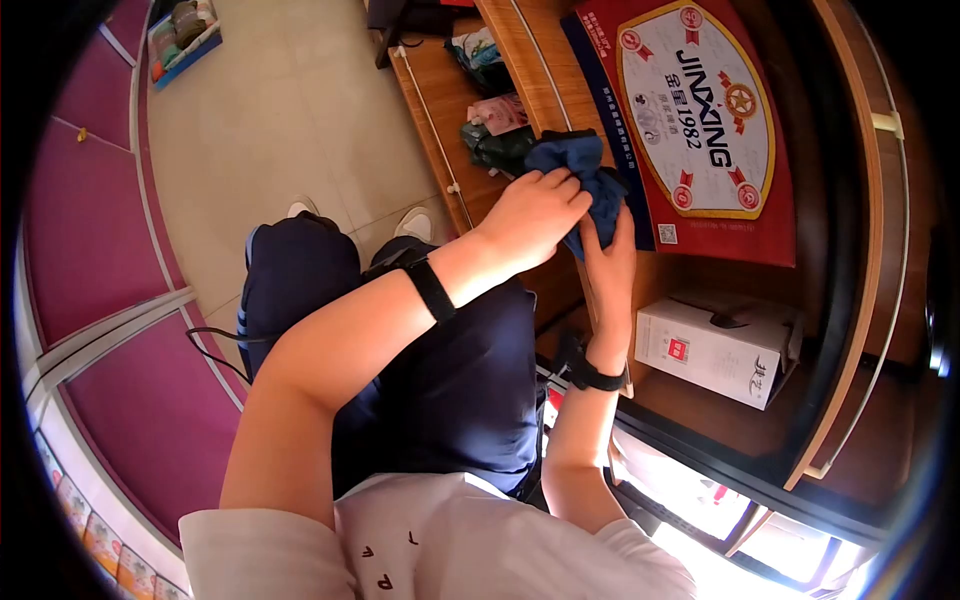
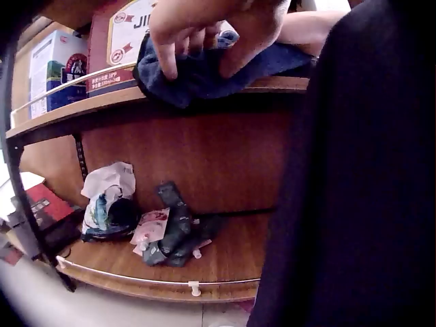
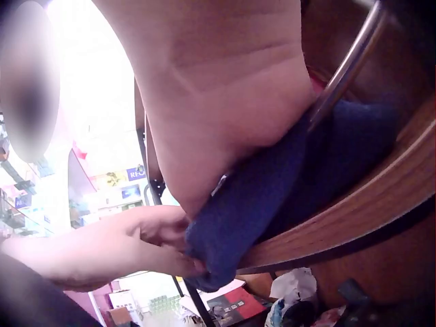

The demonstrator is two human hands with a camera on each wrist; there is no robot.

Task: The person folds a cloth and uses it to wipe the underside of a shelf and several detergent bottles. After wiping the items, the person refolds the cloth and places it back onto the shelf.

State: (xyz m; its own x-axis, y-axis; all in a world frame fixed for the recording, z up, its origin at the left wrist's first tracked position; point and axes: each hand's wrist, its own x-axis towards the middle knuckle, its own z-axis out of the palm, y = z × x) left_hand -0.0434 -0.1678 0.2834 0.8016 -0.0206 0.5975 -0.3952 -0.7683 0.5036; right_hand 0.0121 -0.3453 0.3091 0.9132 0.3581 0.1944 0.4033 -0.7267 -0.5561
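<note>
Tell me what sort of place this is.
Probably a small shop or its stockroom: railed wooden shelves hold a red JINXING carton and a printed white box, with more packaged goods beyond.

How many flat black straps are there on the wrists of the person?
2. One black strap is on the wrist behind the left hand, the other strap on the wrist behind the right hand.
</note>
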